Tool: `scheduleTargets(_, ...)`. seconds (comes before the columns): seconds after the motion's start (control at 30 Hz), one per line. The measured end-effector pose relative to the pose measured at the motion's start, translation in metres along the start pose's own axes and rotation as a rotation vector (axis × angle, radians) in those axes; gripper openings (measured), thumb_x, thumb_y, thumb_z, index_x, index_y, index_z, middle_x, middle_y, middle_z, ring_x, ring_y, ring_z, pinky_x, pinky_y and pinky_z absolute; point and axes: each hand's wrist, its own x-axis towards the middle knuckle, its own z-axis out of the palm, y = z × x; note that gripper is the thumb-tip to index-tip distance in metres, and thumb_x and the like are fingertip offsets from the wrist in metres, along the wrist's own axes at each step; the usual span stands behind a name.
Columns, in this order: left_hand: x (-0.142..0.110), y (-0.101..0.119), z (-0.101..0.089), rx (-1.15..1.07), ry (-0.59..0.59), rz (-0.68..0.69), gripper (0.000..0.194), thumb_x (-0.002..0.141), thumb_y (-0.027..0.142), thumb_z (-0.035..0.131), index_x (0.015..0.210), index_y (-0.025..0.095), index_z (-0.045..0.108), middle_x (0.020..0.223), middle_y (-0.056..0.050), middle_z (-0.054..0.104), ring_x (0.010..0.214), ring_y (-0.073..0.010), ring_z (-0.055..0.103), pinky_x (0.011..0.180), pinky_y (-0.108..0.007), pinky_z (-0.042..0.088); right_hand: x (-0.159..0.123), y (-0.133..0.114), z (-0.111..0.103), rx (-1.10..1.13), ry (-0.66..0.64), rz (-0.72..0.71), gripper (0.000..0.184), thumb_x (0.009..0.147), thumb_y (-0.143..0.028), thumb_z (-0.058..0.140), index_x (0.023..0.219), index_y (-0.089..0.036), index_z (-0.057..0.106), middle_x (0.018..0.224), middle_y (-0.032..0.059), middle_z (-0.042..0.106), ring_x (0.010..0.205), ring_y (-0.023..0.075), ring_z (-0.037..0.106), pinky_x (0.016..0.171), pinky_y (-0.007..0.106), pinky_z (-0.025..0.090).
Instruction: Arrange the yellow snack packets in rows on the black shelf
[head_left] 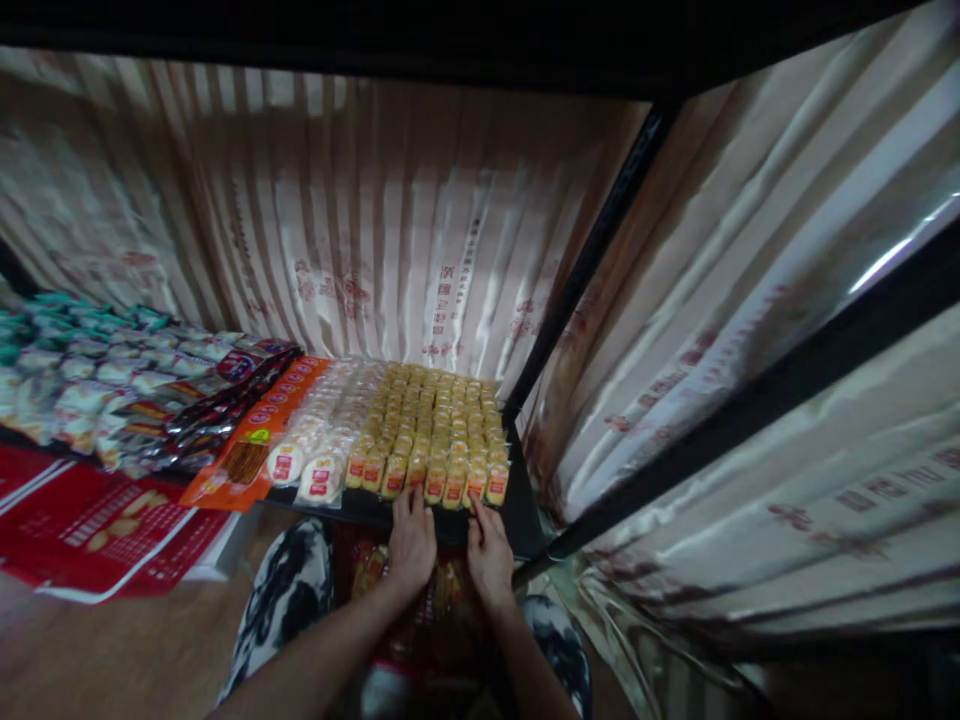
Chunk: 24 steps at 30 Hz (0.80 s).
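Observation:
Rows of small yellow wrapped cakes (435, 420) with red labels on their front ends fill the right part of a black shelf (525, 510). My left hand (411, 535) rests at the front of the rows, its outstretched fingertips against a cake near the middle. Further right, my right hand (489, 545) touches the front of another cake with its extended fingers. Neither hand is wrapped round anything. Round white wrapped biscuits (319, 478) with red marks lie in rows just left of the yellow cakes.
Left along the shelf lie an orange snack packet (247, 455), dark packets (217, 400) and white-and-green packets (97, 365). A red bag (97, 525) is at lower left. Packaged goods (442, 600) sit below, between my knees. Black posts (592, 260) and pale printed curtains (360, 220) enclose the shelf.

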Motion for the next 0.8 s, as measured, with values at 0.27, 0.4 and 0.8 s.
scheduleTargets(0.27,0.001,0.000,-0.006,0.011,-0.026,0.021,0.047,0.088,0.025,0.026,0.129,0.009,0.043,0.131,-0.014,0.043,0.125,-0.0203,0.035,0.109,-0.033,0.026,0.000,-0.001,0.000,0.023,-0.005,-0.012,0.044,0.086,-0.022,0.034,0.127,-0.025,0.050,0.096,0.0056,0.061,0.087,0.0164,0.060,0.077,0.028,0.050)
scheduleTargets(0.4,-0.008,-0.007,-0.012,-0.021,0.037,0.046,0.047,0.089,0.026,0.024,0.129,0.012,0.044,0.128,-0.012,0.044,0.123,-0.0195,0.037,0.108,-0.032,0.027,0.000,-0.001,-0.001,0.017,-0.015,0.000,0.045,0.086,-0.022,0.034,0.128,-0.025,0.050,0.094,0.0052,0.060,0.084,0.0162,0.060,0.075,0.028,0.050)
scheduleTargets(0.8,0.010,-0.027,-0.018,-0.029,0.136,0.066,0.049,0.090,0.028,0.024,0.130,0.007,0.042,0.132,-0.016,0.040,0.123,-0.0236,0.035,0.108,-0.038,0.027,0.001,0.000,0.000,0.047,-0.030,0.037,0.044,0.086,-0.025,0.035,0.126,-0.024,0.052,0.094,0.0053,0.059,0.087,0.0171,0.060,0.076,0.029,0.049)
